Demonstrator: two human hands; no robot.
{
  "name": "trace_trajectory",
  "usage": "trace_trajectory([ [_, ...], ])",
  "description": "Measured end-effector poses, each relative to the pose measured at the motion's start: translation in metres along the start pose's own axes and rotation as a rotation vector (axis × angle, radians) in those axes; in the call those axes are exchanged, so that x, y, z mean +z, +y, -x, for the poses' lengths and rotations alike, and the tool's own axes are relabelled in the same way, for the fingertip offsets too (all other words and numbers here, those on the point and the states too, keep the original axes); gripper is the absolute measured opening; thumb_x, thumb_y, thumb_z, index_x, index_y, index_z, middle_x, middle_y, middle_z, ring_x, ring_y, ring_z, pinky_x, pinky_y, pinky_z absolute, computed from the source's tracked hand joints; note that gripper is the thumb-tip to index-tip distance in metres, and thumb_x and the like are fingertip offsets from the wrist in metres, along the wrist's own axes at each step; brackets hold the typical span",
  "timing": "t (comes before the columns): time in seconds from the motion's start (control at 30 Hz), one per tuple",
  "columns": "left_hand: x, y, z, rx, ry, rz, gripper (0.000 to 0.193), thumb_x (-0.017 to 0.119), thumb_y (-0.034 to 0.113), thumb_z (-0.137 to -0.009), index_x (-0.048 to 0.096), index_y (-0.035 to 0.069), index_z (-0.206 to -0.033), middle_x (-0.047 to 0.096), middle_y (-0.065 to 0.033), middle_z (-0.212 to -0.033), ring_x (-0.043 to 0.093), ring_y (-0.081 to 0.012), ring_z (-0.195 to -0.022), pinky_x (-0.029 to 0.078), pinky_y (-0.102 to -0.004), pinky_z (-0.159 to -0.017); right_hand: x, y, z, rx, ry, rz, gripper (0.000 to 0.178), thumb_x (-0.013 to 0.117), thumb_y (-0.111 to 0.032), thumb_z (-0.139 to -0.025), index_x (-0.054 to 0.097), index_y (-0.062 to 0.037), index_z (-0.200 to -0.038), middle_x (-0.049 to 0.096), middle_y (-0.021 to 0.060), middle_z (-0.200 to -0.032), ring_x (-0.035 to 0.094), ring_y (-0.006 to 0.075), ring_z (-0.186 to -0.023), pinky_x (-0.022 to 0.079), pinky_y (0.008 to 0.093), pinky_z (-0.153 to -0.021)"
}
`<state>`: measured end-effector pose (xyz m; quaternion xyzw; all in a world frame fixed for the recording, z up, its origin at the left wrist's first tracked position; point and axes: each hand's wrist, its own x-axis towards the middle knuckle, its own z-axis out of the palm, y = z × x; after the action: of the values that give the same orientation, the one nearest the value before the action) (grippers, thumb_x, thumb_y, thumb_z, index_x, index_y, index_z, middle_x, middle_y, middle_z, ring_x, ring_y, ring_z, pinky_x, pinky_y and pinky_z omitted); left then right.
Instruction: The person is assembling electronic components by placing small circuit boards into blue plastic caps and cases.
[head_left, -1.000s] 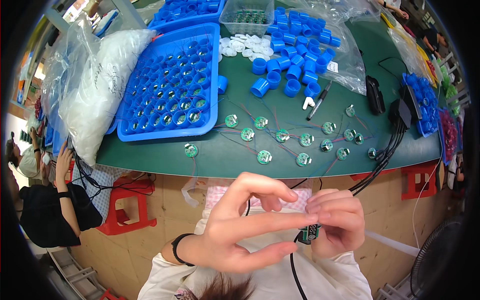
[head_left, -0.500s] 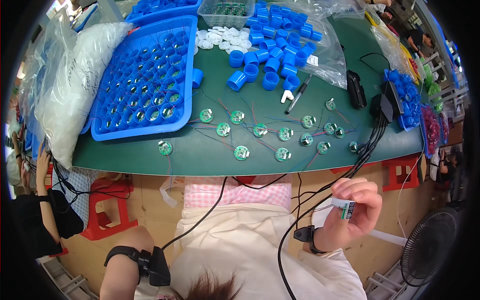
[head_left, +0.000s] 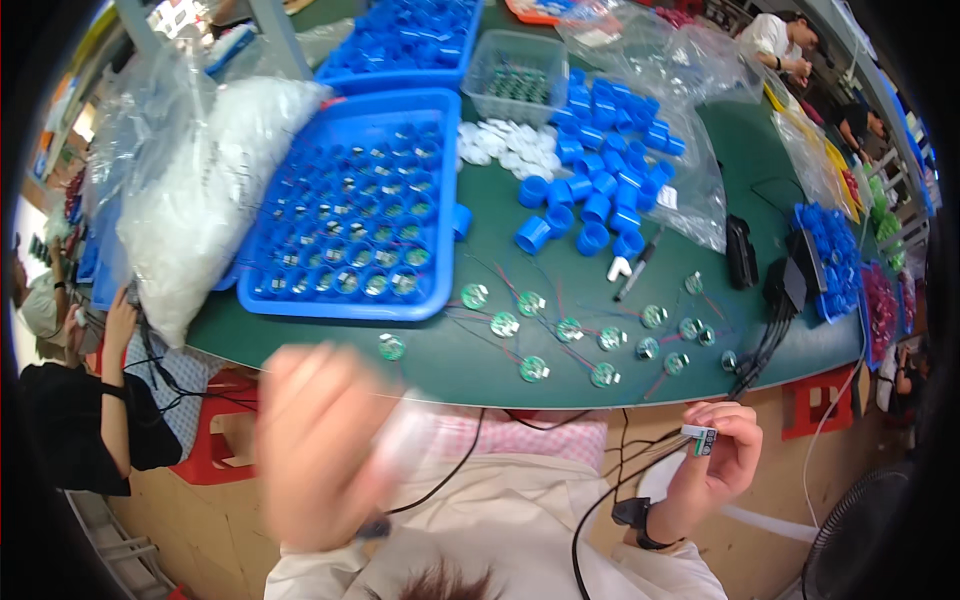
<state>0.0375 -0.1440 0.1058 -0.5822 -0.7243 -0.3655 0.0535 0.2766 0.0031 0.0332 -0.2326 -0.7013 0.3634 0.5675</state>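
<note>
Because the green surface [head_left: 450,375] is crowded right up to its near edge, a careless sweep of an arm could push something off. The bulging white bag [head_left: 200,200] at the left end hangs its tip by the near-left corner, where a knock might make it slide. Beside it lies the blue tray [head_left: 345,311] of filled cups. The left hand [head_left: 325,440], blurred before the near edge, has a whitish thing [head_left: 405,435] next to it; whether its fingers grasp that, I cannot tell. The right hand [head_left: 725,450] pinches the small display board [head_left: 703,440] beyond the near edge, toward the right, so a loosened grip could drop it floorward. Wired round boards [head_left: 533,369] near that edge could tangle if brushed.
</note>
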Motion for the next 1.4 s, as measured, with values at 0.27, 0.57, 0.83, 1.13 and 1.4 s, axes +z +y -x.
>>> trace_trajectory([
  [0.27,0.124,-0.068,-0.064,0.156,-0.034,-0.650,0.013,0.060,0.012,-0.067,0.063,0.004,-0.077,0.050,-0.0127,-0.100,0.048,-0.0256,-0.098,0.035,-0.0395,-0.088,0.009,-0.012,-0.005,0.117,-0.126,-0.051,0.021,0.061,0.007,-0.074,0.054,0.0025,-0.093,0.054,0.0126,-0.091,0.056,0.0213,-0.083,0.047,0.0317,-0.074],
  [0.57,0.104,-0.073,-0.064,-0.040,-0.030,-0.502,0.016,0.069,0.012,-0.072,0.068,0.004,-0.086,0.052,-0.0139,-0.108,0.044,-0.0270,-0.104,0.034,-0.0410,-0.089,0.043,-0.004,-0.036,0.115,-0.668,0.202,0.022,0.070,0.002,-0.068,0.066,-0.0008,-0.089,0.059,0.0096,-0.083,0.057,0.0238,-0.081,0.045,0.0315,-0.068],
  [0.83,-0.055,0.035,-0.017,0.431,0.377,1.100,0.016,0.049,0.010,-0.081,0.065,0.009,-0.077,0.061,-0.0061,-0.082,0.054,-0.0218,-0.068,0.042,-0.0346,-0.057,0.092,-0.003,-0.049,-0.137,-1.134,0.358,0.016,0.069,-0.008,-0.070,0.060,-0.0037,-0.083,0.060,0.0111,-0.079,0.055,0.0312,-0.080,0.046,0.0409,-0.069],
  [1.13,-0.127,0.006,0.036,0.406,0.533,0.642,0.015,0.050,0.010,-0.081,0.064,0.009,-0.078,0.060,-0.0058,-0.081,0.054,-0.0214,-0.068,0.042,-0.0340,-0.057,0.135,0.016,-0.040,-0.153,-1.243,0.462,0.011,0.070,-0.007,-0.068,0.064,-0.0020,-0.076,0.058,0.0128,-0.074,0.056,0.0322,-0.078,0.045,0.0415,-0.067],
  [1.4,-0.143,0.007,0.039,0.487,0.584,0.588,0.014,0.050,0.010,-0.081,0.064,0.009,-0.078,0.060,-0.0055,-0.081,0.054,-0.0211,-0.068,0.042,-0.0334,-0.058,0.144,0.021,-0.029,-0.363,-1.064,0.464,0.013,0.070,-0.002,-0.065,0.062,-0.0006,-0.075,0.056,0.0117,-0.073,0.054,0.0309,-0.073,0.044,0.0403,-0.064],
])
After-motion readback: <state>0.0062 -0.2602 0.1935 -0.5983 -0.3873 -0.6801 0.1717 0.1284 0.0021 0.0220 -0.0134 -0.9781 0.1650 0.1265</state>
